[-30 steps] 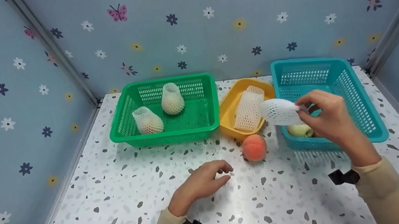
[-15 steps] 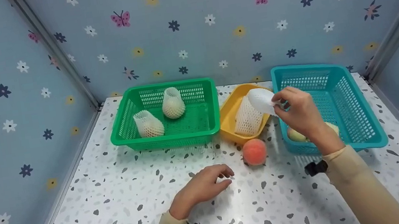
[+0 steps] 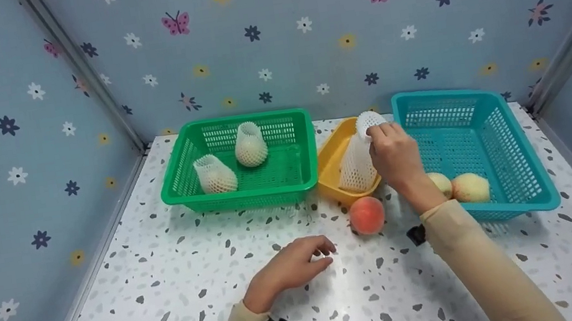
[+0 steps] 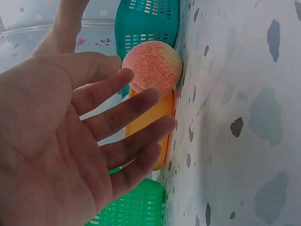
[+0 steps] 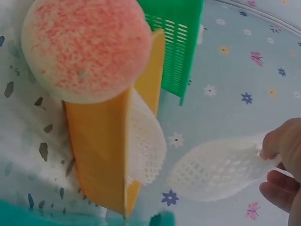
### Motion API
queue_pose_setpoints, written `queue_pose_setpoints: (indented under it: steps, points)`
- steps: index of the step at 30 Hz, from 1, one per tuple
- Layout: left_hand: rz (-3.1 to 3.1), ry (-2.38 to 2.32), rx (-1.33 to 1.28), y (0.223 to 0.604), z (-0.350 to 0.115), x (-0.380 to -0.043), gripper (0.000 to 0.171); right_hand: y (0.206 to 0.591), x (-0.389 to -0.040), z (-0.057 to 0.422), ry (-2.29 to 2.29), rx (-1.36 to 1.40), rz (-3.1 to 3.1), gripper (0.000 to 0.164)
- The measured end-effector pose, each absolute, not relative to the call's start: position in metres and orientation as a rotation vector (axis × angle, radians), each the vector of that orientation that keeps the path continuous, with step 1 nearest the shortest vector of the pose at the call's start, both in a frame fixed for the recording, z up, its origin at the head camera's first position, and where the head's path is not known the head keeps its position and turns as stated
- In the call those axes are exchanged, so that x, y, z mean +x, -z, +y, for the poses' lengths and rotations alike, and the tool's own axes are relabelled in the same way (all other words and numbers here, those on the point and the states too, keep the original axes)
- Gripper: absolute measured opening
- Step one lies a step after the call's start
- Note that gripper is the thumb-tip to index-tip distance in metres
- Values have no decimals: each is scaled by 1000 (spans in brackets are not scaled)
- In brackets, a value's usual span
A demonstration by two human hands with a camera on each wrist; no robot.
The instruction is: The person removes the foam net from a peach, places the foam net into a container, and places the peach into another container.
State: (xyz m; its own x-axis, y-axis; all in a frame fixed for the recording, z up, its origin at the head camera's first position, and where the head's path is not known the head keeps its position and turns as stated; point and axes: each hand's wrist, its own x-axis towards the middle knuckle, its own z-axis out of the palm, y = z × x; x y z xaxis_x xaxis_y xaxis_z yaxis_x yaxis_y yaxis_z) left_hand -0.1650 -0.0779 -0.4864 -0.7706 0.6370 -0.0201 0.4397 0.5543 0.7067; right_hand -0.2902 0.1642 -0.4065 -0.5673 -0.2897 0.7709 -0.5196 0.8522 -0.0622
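Note:
My right hand (image 3: 396, 153) pinches one end of an empty white foam fruit net (image 5: 216, 169) and holds it up over the yellow tray (image 3: 332, 165). Inside that tray lies more white foam netting (image 3: 357, 167). A pink-red peach (image 3: 367, 215) rests on the table just in front of the tray. To the left of the peach, my left hand (image 3: 292, 265) is relaxed low over the table, its fingers loosely bent and apart with nothing in them, as the left wrist view also shows.
At the back left, a green basket (image 3: 240, 193) holds two pale fruits in foam nets (image 3: 250, 146). A teal basket (image 3: 519, 150) on the right contains pale yellow peaches (image 3: 471, 188) near its front wall. Patterned panels (image 3: 270, 45) enclose the table.
My right hand has moved left, carrying the foam net from over the teal basket to above the yellow tray. The left hand and the pink-red peach have stayed in place.

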Motion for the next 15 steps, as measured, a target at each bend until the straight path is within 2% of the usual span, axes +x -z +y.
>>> queue_pose_setpoints:
  steps: [15]
  points:
    - [2515, -1016, 891, 488, -78, -165, 24, 435, -308, 147, -207, 587, -2358, 8]
